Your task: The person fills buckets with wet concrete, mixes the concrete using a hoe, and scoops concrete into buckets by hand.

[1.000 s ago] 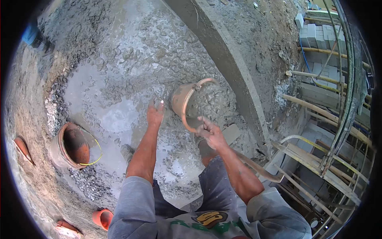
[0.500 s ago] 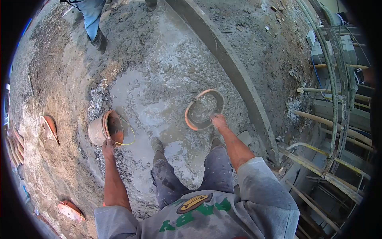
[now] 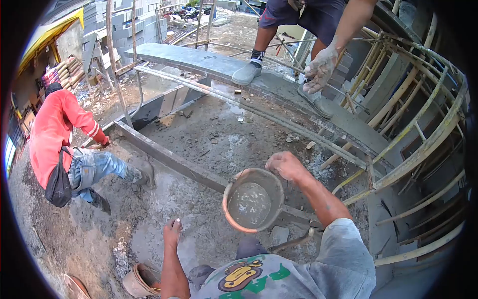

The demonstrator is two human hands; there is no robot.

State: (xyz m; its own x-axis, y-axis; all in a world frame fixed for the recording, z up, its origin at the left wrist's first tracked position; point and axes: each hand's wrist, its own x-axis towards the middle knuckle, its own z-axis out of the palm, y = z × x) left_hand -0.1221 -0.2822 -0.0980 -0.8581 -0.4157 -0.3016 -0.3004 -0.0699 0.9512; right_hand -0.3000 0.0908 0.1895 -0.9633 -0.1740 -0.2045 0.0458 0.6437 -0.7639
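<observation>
A muddy orange-rimmed bucket (image 3: 253, 200) with wet grey mix in it is raised above the ground, its opening towards me. My right hand (image 3: 288, 167) is closed at the bucket's upper right edge; the handle cannot be made out. To the lower left, my left hand (image 3: 172, 232) hangs over the wet grey mix with its fingers curled in and nothing visible in them. A second bucket (image 3: 141, 281) lies tilted below it, apart from the hand. Above the raised bucket, a co-worker's open hand (image 3: 321, 70), coated in grey, reaches down.
The co-worker stands on a raised plank (image 3: 199, 64) beside metal scaffold tubes (image 3: 418, 174). Another person in a red top (image 3: 62, 124) bends over at the left. A low concrete beam (image 3: 172, 159) crosses behind the bucket. An orange-edged piece (image 3: 75, 286) lies at bottom left.
The view has tilted up, bringing both people further into sight. The mix-filled bucket has come up from the ground with my right hand. My left hand has moved off the second bucket.
</observation>
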